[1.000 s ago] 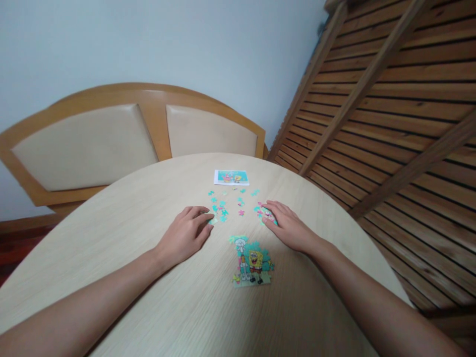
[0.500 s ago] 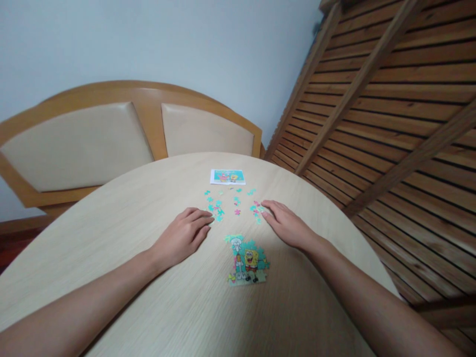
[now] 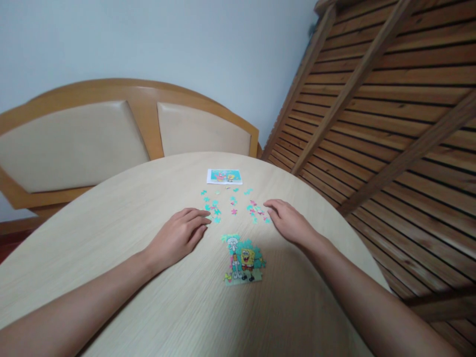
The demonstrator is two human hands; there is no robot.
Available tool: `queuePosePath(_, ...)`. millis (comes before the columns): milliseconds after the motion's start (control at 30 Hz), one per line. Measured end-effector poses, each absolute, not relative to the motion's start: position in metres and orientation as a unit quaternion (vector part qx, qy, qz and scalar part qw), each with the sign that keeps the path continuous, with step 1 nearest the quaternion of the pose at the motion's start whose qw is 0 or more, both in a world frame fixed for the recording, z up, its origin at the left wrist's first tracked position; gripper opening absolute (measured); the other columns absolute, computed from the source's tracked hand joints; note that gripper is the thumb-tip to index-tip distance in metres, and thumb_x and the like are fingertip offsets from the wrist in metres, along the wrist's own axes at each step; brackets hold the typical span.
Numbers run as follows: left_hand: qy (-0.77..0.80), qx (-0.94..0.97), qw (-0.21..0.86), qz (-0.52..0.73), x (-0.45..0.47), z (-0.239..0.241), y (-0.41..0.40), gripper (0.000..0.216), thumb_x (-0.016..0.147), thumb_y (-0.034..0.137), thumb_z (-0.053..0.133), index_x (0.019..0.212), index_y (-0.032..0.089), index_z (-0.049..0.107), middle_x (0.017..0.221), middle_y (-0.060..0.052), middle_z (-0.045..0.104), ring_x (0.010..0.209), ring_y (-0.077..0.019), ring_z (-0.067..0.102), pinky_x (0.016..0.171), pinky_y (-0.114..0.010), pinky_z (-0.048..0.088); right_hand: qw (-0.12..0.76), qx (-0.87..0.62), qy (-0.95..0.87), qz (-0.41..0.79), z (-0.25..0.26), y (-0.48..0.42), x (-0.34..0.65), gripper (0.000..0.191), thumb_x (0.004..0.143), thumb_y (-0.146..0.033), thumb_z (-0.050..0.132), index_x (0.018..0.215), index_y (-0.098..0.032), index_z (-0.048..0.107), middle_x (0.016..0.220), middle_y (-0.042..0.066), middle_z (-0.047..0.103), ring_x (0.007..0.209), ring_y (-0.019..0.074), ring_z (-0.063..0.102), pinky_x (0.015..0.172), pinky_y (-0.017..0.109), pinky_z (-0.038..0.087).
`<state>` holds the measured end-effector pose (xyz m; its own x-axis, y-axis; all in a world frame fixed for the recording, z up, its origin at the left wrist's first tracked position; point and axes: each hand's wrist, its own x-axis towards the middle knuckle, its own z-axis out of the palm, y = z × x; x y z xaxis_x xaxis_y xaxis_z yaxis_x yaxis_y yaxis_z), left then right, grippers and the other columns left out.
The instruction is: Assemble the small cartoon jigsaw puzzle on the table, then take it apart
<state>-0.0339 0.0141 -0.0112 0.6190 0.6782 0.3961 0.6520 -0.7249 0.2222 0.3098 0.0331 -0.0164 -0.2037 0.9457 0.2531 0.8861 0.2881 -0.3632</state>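
Head view | left hand (image 3: 177, 237) flat on table (image 3: 111, 238), fingers loose, holds nothing, tips beside loose puzzle pieces (image 3: 215, 210) | right hand (image 3: 289, 223) flat, open, empty, tips touching pieces | assembled puzzle part (image 3: 242, 258) lies between both hands, nearer the person | reference picture (image 3: 224, 176) behind pieces

Loose puzzle pieces (image 3: 232, 204), tiny teal and pink bits, lie scattered flat on the pale wooden counter (image 3: 111, 238). Nearer the viewer sits the partly assembled puzzle (image 3: 242, 259), flat, showing two cartoon figures on teal, its edges ragged. Beyond the scatter rests a small reference picture (image 3: 224, 176), flat, in matching colours.
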Motion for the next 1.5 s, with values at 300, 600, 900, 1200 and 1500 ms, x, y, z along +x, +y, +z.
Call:
queuePosePath(300, 0.228, 0.950, 0.077, 0.198, -0.021, 0.004, -0.010, 0.035, 0.102, 0.029, 0.049, 0.136, 0.025, 0.057, 0.143, -0.007, 0.058, 0.132, -0.0258, 0.053, 0.109, -0.048, 0.047, 0.218, -0.626, -0.744, 0.088, 0.000, 0.030, 0.321, 0.015, 0.089, -0.021, 0.061, 0.095, -0.018, 0.074, 0.103, 0.010, 0.074, 0.099, 0.0258, 0.068, 0.091, 0.039, 0.051)
queuePosePath(600, 0.120, 0.978, 0.115, 0.129, -0.018, 0.010, -0.016, 0.042, 0.096, 0.030, 0.055, 0.138, 0.024, 0.057, 0.147, -0.012, 0.054, 0.137, -0.0298, 0.050, 0.115, -0.053, 0.041, 0.229, -0.604, -0.757, 0.095, 0.000, 0.029, 0.315, 0.011, 0.087, -0.022, 0.064, 0.085, -0.020, 0.075, 0.094, 0.007, 0.074, 0.090, 0.0225, 0.067, 0.082, 0.034, 0.050)
queuePosePath(900, 0.135, 0.970, 0.145, 0.142, -0.016, 0.013, -0.024, 0.040, 0.095, 0.034, 0.058, 0.134, 0.025, 0.058, 0.145, -0.011, 0.056, 0.135, -0.0306, 0.052, 0.114, -0.051, 0.043, 0.249, -0.530, -0.804, 0.106, 0.003, 0.024, 0.303, 0.012, 0.087, -0.028, 0.067, 0.094, -0.022, 0.076, 0.100, 0.007, 0.071, 0.099, 0.0248, 0.063, 0.092, 0.041, 0.048)
queuePosePath(1200, 0.131, 0.970, 0.148, 0.145, -0.015, 0.013, -0.025, 0.040, 0.096, 0.035, 0.058, 0.135, 0.025, 0.057, 0.145, -0.012, 0.055, 0.134, -0.0305, 0.052, 0.114, -0.051, 0.043, 0.200, -0.495, -0.841, 0.091, 0.001, 0.017, 0.298, 0.025, 0.084, -0.015, 0.065, 0.104, -0.025, 0.075, 0.113, 0.007, 0.067, 0.110, 0.0264, 0.056, 0.100, 0.046, 0.042)
queuePosePath(1500, 0.129, 0.972, 0.142, 0.138, -0.016, 0.012, -0.024, 0.041, 0.096, 0.036, 0.058, 0.135, 0.024, 0.057, 0.145, -0.013, 0.056, 0.135, -0.0309, 0.052, 0.114, -0.052, 0.043, 0.198, -0.498, -0.839, 0.099, 0.015, 0.012, 0.296, 0.018, 0.092, -0.033, 0.065, 0.078, -0.022, 0.069, 0.100, 0.007, 0.070, 0.101, 0.0249, 0.059, 0.091, 0.041, 0.044)
